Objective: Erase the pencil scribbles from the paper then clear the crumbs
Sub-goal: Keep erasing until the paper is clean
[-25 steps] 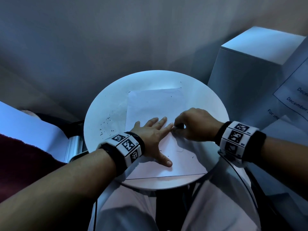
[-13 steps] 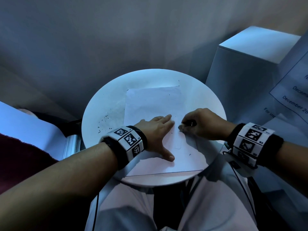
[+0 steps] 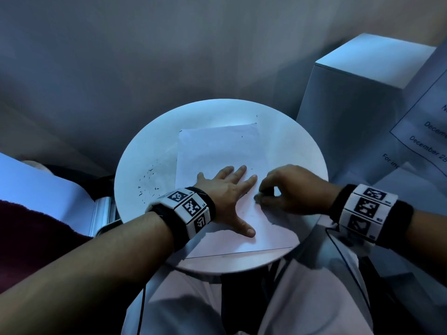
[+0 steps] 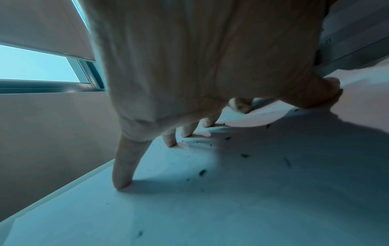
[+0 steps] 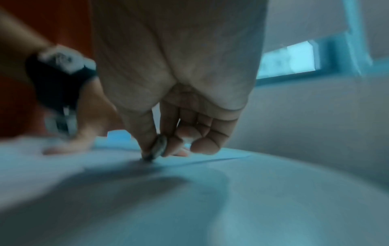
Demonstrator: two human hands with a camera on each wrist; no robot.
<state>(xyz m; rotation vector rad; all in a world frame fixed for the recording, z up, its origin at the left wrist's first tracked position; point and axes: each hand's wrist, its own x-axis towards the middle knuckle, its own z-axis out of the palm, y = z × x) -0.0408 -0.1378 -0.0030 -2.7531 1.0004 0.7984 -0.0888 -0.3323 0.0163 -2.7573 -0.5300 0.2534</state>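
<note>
The right hand (image 3: 292, 189) pinches a small dark eraser (image 5: 156, 148) onto the paper (image 3: 217, 146); the left hand (image 3: 227, 189) lies flat, fingers spread, pressing the sheet. Crumbs (image 3: 150, 177) litter the round table (image 3: 302, 146) to the left — a white box (image 3: 350, 97) stands beyond.

Both forearms bare, no sleeves. Left wristband (image 3: 186, 209): black strap with white blocks carrying black square fiducial markers, 3 faces visible. Right wristband (image 3: 367, 211): same build, 3 marker faces, thin black cable (image 3: 338, 245) hanging off it. Light trousers (image 3: 302, 298) on the lap.
</note>
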